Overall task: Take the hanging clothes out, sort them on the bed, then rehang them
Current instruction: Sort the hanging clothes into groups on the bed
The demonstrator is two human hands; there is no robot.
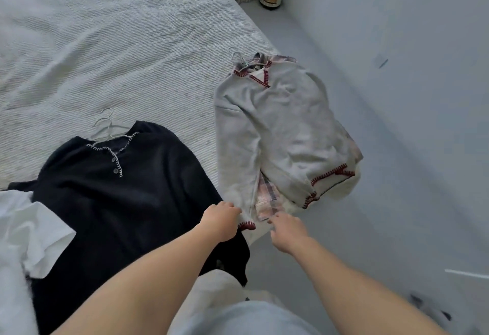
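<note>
Stage: sorting, clothes already out of the closet, rehanging not begun | on the bed (105, 43): black top (119, 197) and grey sweater (277, 128), both on hangers | our left hand (221, 222) grips the grey sweater's hem | our right hand (287, 232) reaches for the plaid shirt (266, 201) beneath, grip unclear | white garment (31, 231) lies at left.

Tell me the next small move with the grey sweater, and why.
Probably tug the grey red-stitched sweater leftward, fully onto the white textured bed. Its right side overhangs the bed's edge, and the left hand already grips its cuff while the right hand reaches beside it.
</note>
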